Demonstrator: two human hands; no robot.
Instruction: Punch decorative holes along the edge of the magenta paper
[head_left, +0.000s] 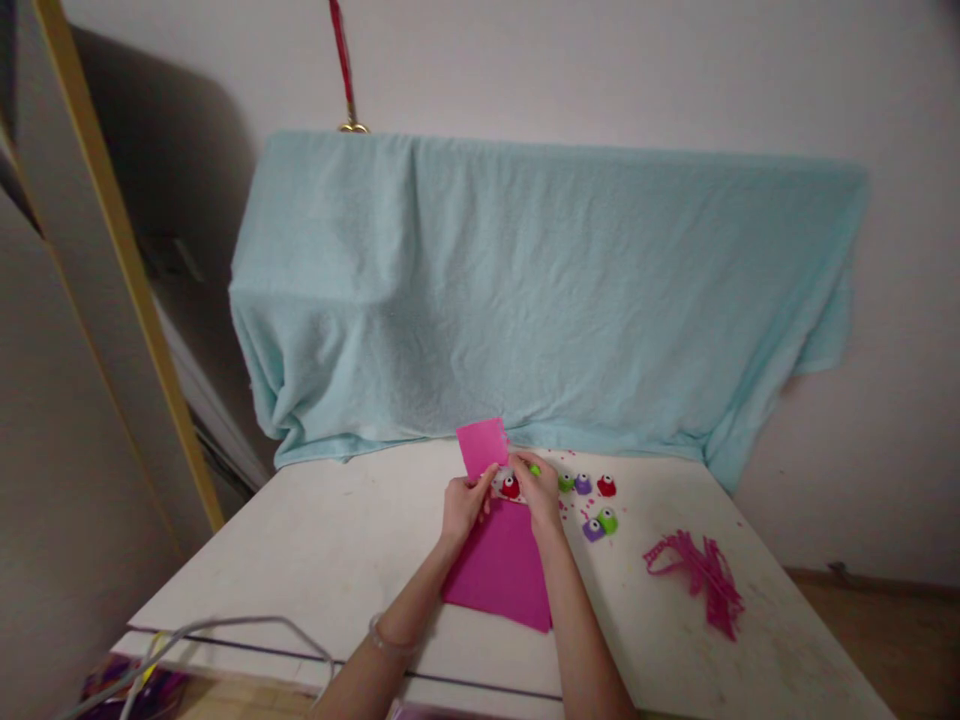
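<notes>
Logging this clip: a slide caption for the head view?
Both hands, left hand and right hand, hold a red paper punch against pink paper on a white table.

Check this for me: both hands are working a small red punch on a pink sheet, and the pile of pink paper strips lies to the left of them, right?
Not quite. The head view shows the pink paper strips lying to the right of the hands. The left hand and right hand do work the red punch on the pink sheet.

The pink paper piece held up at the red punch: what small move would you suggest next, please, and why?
Probably press the red punch down with the right hand: the left hand holds the pink paper piece upright at it, the top edge already looks notched, and the right hand rests on the punch.
</notes>
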